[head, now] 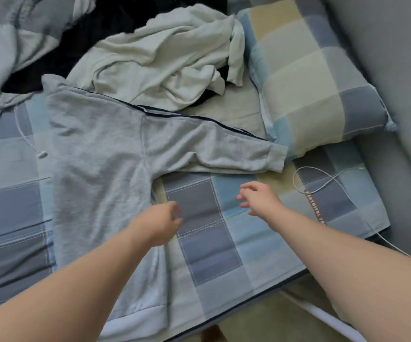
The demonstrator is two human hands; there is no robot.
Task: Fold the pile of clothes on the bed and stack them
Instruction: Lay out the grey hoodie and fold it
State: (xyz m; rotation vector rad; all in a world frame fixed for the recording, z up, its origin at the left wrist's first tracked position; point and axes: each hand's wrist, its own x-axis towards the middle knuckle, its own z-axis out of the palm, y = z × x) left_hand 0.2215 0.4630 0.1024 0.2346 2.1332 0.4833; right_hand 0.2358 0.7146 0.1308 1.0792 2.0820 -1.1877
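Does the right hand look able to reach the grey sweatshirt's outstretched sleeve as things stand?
Probably yes: the right hand hovers open near the grey sleeve, only bare checked bedcover between them.

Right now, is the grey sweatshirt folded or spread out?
Spread out. The grey sweatshirt lies flat on the checked bedcover, its one visible sleeve stretched sideways toward the pillow, no fold across the body.

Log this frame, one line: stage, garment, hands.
stage: sleeve not yet folded | grey sweatshirt: flat, sleeve out toward pillow | left hand: empty, at its side | right hand: empty, below sleeve
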